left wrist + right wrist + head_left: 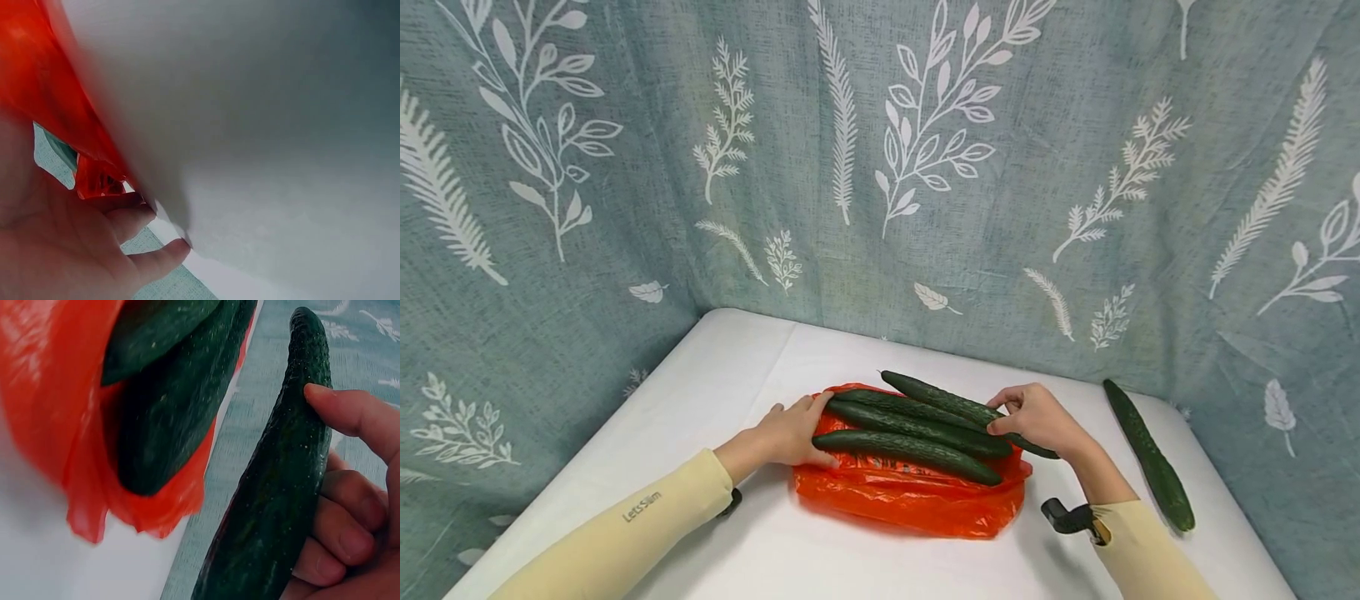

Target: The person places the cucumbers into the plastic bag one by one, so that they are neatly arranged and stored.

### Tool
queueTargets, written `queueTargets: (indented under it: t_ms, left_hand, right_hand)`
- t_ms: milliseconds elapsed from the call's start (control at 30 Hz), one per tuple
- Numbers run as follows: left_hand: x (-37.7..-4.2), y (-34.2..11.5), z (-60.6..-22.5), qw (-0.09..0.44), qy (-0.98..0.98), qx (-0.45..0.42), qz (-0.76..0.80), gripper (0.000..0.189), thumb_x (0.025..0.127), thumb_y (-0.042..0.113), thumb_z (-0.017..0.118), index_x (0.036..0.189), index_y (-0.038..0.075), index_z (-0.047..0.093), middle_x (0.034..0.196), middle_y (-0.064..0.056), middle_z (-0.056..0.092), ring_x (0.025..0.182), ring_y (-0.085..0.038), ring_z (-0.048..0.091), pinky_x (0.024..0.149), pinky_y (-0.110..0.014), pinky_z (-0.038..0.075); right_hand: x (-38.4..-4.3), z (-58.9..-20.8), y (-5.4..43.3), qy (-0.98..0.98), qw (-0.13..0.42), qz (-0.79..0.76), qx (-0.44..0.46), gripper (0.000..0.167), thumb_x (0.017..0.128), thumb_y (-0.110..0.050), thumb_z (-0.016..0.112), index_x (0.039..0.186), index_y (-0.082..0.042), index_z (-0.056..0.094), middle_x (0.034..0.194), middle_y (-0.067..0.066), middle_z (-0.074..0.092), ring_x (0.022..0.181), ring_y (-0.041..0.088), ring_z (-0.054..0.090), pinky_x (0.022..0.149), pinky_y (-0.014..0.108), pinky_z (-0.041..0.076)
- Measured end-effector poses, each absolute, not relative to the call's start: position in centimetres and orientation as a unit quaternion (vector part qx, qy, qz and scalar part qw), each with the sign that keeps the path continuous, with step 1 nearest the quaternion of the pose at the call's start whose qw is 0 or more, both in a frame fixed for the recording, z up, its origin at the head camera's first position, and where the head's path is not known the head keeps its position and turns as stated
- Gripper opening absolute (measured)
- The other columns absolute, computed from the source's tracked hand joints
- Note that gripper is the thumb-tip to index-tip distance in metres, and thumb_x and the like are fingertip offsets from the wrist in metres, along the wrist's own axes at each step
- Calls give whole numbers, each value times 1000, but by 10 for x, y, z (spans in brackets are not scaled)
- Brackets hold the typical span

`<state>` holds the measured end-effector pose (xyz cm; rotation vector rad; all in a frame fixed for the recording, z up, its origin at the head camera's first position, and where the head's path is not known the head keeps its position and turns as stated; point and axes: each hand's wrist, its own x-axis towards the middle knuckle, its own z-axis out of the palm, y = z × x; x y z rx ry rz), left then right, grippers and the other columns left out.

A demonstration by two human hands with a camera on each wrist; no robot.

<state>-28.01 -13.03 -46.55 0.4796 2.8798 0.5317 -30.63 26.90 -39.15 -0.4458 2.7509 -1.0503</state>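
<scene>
An orange-red plastic bag (910, 507) lies on the white table with three dark green cucumbers (917, 425) side by side in its opening. My left hand (792, 432) rests against the bag's left end, its fingers reaching past the cucumber ends. In the left wrist view the fingers (134, 269) are fairly straight beside the bag (44, 75). My right hand (1037, 417) pinches another cucumber (936, 397) between thumb and fingers, slanted above the back edge of the bag. The right wrist view shows this held cucumber (269, 487) apart from the bagged cucumbers (181, 406).
One more cucumber (1150, 458) lies lengthwise near the right edge of the white table (737, 358). A blue-green curtain (865, 167) with white leaf prints hangs behind the table and at both sides.
</scene>
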Motion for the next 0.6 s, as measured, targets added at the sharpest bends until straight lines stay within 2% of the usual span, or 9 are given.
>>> queueTargets:
  t_ms: [100,367,600]
  left_hand:
    - [-281,-131,-466,88,966,161,181,118,73,67,79,160,15,20,154,-14,42,140,-32,44,112,-64,29]
    - [-279,-131,-466,81,969,162,167,119,73,66,80,160,10,21,152,-18,44,140,-32,44,113,-64,29]
    - [-279,-131,-466,76,970,165,164,120,72,67,80,161,14,19,150,-19,44,137,-34,47,112,-62,31]
  right_hand:
    - [-310,-394,260,922,85,-343,-159,29,79,-14,83,106,-5,76,54,-5,28,49,12,22,53,30,36]
    - [-317,-399,240,918,97,-339,-182,27,79,-12,82,105,-7,77,53,-3,32,49,13,23,58,31,41]
    - [-325,-405,226,913,102,-343,-194,27,78,-11,83,104,-9,77,54,-3,30,50,14,22,60,31,39]
